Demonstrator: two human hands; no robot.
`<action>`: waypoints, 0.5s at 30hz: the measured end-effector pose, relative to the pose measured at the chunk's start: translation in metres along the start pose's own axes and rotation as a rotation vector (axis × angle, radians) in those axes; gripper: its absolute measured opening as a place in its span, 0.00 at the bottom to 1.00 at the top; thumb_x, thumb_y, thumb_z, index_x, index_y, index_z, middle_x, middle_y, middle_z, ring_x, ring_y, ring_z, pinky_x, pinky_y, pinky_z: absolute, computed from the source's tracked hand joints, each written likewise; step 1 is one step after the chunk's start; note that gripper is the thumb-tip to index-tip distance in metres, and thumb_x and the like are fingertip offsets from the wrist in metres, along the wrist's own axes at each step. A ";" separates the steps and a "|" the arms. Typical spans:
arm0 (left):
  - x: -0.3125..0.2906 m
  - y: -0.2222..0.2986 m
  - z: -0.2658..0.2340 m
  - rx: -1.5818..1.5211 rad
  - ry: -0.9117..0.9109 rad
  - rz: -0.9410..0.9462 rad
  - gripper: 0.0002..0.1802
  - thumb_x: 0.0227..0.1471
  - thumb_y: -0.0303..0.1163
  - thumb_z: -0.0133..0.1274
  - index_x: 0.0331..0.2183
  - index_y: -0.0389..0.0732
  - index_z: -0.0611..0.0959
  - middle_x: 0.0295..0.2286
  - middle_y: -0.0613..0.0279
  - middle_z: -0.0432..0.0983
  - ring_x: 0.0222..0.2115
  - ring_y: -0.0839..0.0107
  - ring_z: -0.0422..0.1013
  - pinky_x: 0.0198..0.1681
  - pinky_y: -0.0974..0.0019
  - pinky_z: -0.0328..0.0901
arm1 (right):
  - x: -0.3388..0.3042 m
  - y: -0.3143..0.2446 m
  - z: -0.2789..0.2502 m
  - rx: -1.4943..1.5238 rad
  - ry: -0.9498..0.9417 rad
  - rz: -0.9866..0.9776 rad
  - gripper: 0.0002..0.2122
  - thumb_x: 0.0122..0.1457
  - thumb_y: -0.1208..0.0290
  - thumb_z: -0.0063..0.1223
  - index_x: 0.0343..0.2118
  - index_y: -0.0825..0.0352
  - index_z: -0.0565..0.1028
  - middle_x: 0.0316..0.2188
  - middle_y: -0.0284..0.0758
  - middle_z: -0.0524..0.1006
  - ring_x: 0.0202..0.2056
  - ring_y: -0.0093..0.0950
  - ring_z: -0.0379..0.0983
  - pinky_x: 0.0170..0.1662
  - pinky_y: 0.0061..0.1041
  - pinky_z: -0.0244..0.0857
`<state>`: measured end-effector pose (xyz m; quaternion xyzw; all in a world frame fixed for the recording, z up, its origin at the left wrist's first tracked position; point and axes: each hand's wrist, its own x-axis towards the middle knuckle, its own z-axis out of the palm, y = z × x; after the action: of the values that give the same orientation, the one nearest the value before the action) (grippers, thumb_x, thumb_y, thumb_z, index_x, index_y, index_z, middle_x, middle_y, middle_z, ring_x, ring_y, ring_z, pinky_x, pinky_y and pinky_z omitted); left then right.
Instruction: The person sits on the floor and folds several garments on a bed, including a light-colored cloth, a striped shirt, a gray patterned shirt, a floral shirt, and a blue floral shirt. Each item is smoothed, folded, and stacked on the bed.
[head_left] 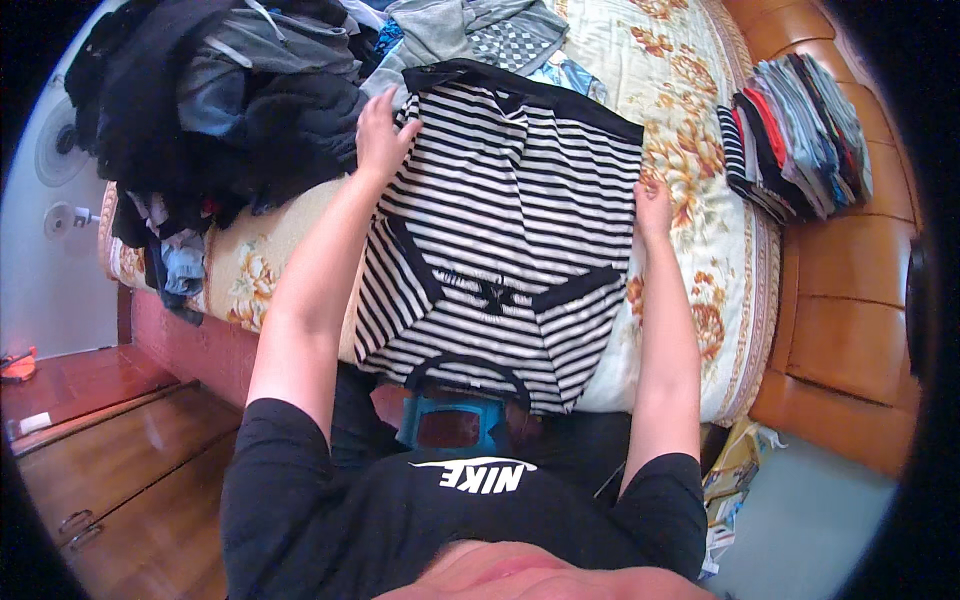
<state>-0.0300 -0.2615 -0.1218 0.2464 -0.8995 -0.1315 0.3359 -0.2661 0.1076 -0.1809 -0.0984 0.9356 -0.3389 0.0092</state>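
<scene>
A black-and-white striped knit shirt lies spread in front of me on a bed cover of cream cloth with brown and orange flowers, its black hem band at the far end and its black-trimmed neckline toward me, past the near edge of the bed. My left hand is at the shirt's far left edge, the fingers spread and loose, not clenched. My right hand is at the right edge, a little nearer to me; its fingers are bent in against the cloth — whether they pinch it I cannot tell. A dark printed patch sits between the two black bands that run down toward the sleeves. To the left of the shirt rises a heaped pile of black and dark grey clothes, some hanging over the bed's side, and beyond the hem lie crumpled light grey garments, one with a checked part. On the far right, a stack of folded clothes in grey, red, blue and stripes rests on a brown padded leather-like surface. Near me, just past my black T-shirt, a blue plastic stool shows below the neckline — and a brown wooden cabinet stands at the near left.
</scene>
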 end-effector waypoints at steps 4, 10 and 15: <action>0.061 -0.003 0.037 0.116 -0.259 -0.225 0.25 0.41 0.35 0.54 0.43 0.45 0.67 0.42 0.49 0.66 0.40 0.51 0.66 0.41 0.54 0.62 | 0.061 0.006 0.029 0.052 0.160 -0.171 0.27 0.49 0.60 0.55 0.48 0.70 0.61 0.28 0.43 0.76 0.33 0.32 0.73 0.39 0.27 0.64; 0.098 -0.043 0.048 -0.427 -0.213 -0.159 0.08 0.47 0.29 0.49 0.28 0.41 0.82 0.26 0.59 0.77 0.25 0.73 0.73 0.31 0.70 0.66 | 0.110 -0.015 0.031 0.079 -0.087 -0.117 0.23 0.46 0.64 0.57 0.45 0.64 0.66 0.29 0.41 0.75 0.32 0.35 0.73 0.38 0.29 0.64; 0.167 -0.083 -0.004 -1.193 -0.857 -0.405 0.15 0.53 0.34 0.46 0.43 0.42 0.74 0.35 0.69 0.74 0.35 0.77 0.68 0.40 0.71 0.62 | 0.138 0.003 0.021 0.886 -0.292 0.142 0.10 0.53 0.73 0.47 0.38 0.70 0.72 0.30 0.34 0.75 0.28 0.23 0.70 0.34 0.23 0.63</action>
<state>-0.1065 -0.4209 -0.0621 0.1108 -0.6650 -0.7386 0.0028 -0.4001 0.0707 -0.1921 -0.0673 0.6943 -0.6866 0.2051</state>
